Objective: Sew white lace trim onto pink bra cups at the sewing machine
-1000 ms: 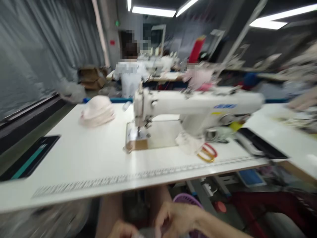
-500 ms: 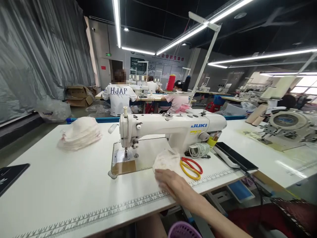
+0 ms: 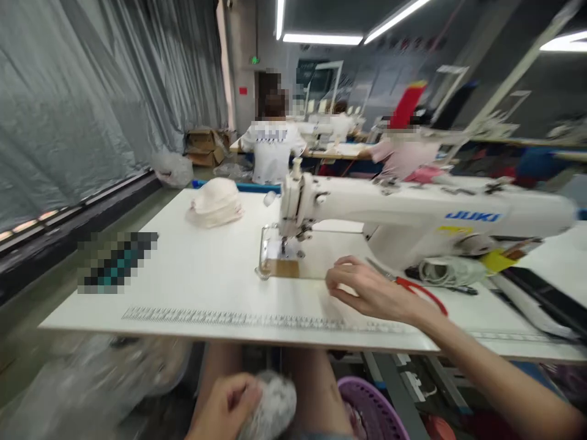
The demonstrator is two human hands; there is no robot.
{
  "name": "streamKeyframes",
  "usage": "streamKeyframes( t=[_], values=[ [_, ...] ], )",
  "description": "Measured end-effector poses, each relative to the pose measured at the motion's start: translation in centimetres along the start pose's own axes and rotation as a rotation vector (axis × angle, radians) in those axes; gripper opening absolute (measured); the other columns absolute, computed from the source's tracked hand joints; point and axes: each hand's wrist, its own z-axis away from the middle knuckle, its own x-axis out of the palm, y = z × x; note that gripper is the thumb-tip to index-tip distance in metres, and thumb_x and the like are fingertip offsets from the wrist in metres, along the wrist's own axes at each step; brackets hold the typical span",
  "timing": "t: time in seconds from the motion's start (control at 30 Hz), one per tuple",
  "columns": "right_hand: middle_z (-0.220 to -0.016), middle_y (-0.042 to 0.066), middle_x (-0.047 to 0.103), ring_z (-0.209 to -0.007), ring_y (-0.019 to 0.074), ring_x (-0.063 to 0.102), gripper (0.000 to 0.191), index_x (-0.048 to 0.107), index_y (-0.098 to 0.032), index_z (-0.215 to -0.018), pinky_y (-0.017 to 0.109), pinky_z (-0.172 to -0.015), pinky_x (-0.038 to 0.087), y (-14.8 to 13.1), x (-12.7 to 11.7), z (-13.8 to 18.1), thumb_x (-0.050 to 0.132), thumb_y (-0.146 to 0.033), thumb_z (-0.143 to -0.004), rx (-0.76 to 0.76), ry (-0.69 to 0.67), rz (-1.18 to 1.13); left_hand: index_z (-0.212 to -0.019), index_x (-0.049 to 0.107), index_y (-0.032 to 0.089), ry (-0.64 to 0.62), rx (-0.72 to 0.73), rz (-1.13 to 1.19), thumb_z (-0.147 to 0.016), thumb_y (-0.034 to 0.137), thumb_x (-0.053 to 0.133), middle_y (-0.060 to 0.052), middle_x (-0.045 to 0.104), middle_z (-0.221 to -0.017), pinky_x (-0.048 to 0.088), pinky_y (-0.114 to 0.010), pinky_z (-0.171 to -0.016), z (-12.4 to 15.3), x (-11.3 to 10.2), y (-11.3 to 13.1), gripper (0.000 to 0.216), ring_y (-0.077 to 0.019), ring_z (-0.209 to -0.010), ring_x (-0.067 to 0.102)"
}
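Note:
My right hand (image 3: pixel 367 292) hovers just above the white table (image 3: pixel 192 287), in front of the sewing machine's needle plate (image 3: pixel 279 266). Its fingers are loosely bent and apart, and nothing shows in them. Red-handled scissors (image 3: pixel 422 288) lie right behind that hand. Below the table edge, over my lap, my left hand (image 3: pixel 224 406) is closed on a white lacy fabric piece (image 3: pixel 275 404). The white JUKI sewing machine (image 3: pixel 413 214) stands across the table's right half.
A stack of cream fabric pads (image 3: pixel 214 203) sits at the far left of the table. A purple basket (image 3: pixel 371 409) stands under the table, a clear plastic bag (image 3: pixel 110 385) to its left. Other people sit at machines behind.
My right hand has lifted off the white piece beside the scissors and moved left toward the needle plate. My left hand with the lacy piece has come into view. The camera swung right and down.

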Motion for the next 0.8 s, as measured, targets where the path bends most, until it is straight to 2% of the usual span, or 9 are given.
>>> streamKeyframes(
  t=[0.03,0.07,0.17,0.23,0.3,0.4,0.5,0.67,0.8],
  values=[
    [-0.077,0.006,0.061,-0.084,0.023,0.057,0.017,0.058,-0.02,-0.083,0.037,-0.077,0.042,-1.5,-0.3,0.8,0.044,-0.023,-0.091,0.008,-0.021,-0.002,-0.071,0.067,0.011,0.038,0.018,-0.018,-0.075,0.05,0.064,-0.002,0.062,-0.065,0.04,-0.023,-0.06,0.1,-0.2,0.3,0.039,-0.0162,-0.067,0.055],
    [-0.077,0.006,0.06,-0.084,0.0236,0.056,0.015,0.057,-0.022,-0.083,0.036,-0.072,0.041,-3.0,-0.5,1.6,0.045,-0.027,-0.091,0.04,-0.043,-0.023,-0.077,0.068,0.01,0.082,0.05,-0.008,-0.077,0.049,0.061,-0.003,0.063,-0.068,0.039,-0.022,-0.06,0.1,-0.2,0.6,0.04,-0.0153,-0.067,0.054],
    [-0.079,0.005,0.06,-0.073,0.0191,0.055,0.015,0.055,-0.024,-0.079,0.03,-0.061,0.04,-7.4,0.0,3.4,0.047,-0.03,-0.09,0.019,-0.216,-0.272,-0.097,0.068,0.009,0.054,0.06,0.122,-0.08,0.047,0.058,-0.008,0.067,-0.084,0.041,-0.022,-0.066,0.2,0.0,1.5,0.042,-0.0157,-0.074,0.056],
    [-0.081,0.003,0.061,-0.072,0.0166,0.056,0.014,0.054,-0.025,-0.081,0.027,-0.06,0.041,-9.8,1.5,3.4,0.045,-0.029,-0.091,-0.001,-0.29,-0.429,-0.102,0.067,0.009,0.014,0.061,0.191,-0.079,0.045,0.059,-0.009,0.067,-0.087,0.041,-0.023,-0.069,0.4,0.5,2.0,0.044,-0.0168,-0.078,0.056],
    [-0.077,0.002,0.061,-0.07,0.0157,0.056,0.015,0.054,-0.024,-0.081,0.026,-0.06,0.04,-11.2,3.9,2.6,0.045,-0.027,-0.092,0.034,-0.297,-0.512,-0.104,0.067,0.009,-0.038,0.066,0.246,-0.079,0.043,0.06,-0.009,0.067,-0.086,0.041,-0.024,-0.072,1.0,0.9,2.4,0.043,-0.0173,-0.08,0.056],
    [-0.071,0.001,0.058,-0.063,0.0146,0.053,0.016,0.053,-0.021,-0.082,0.025,-0.057,0.036,-11.6,7.4,0.9,0.042,-0.026,-0.093,0.103,-0.191,-0.565,-0.104,0.067,0.01,-0.133,0.068,0.347,-0.082,0.039,0.058,-0.007,0.065,-0.082,0.039,-0.024,-0.072,2.1,0.9,2.6,0.038,-0.0154,-0.077,0.054],
    [-0.07,0.001,0.057,-0.06,0.0132,0.05,0.017,0.053,-0.019,-0.085,0.023,-0.055,0.033,-11.2,9.5,0.1,0.041,-0.028,-0.093,0.1,-0.176,-0.597,-0.102,0.069,0.011,-0.188,0.026,0.415,-0.083,0.034,0.055,-0.005,0.062,-0.075,0.036,-0.023,-0.068,2.8,0.5,2.3,0.033,-0.0125,-0.071,0.05],
    [-0.067,0.0,0.055,-0.058,0.0119,0.048,0.018,0.052,-0.019,-0.082,0.022,-0.052,0.029,-11.1,10.1,0.3,0.041,-0.028,-0.093,0.084,-0.2,-0.639,-0.098,0.07,0.011,-0.166,-0.073,0.429,-0.078,0.027,0.054,-0.003,0.06,-0.072,0.035,-0.023,-0.065,3.0,-0.1,1.3,0.031,-0.0126,-0.068,0.048],
    [-0.067,0.0,0.056,-0.058,0.0118,0.048,0.018,0.051,-0.018,-0.08,0.022,-0.052,0.029,-11.2,10.2,0.1,0.043,-0.029,-0.093,0.101,-0.208,-0.642,-0.095,0.071,0.009,-0.152,-0.099,0.425,-0.077,0.03,0.054,-0.004,0.061,-0.071,0.038,-0.025,-0.069,2.9,-0.1,1.3,0.032,-0.0151,-0.072,0.052]
  ],
)
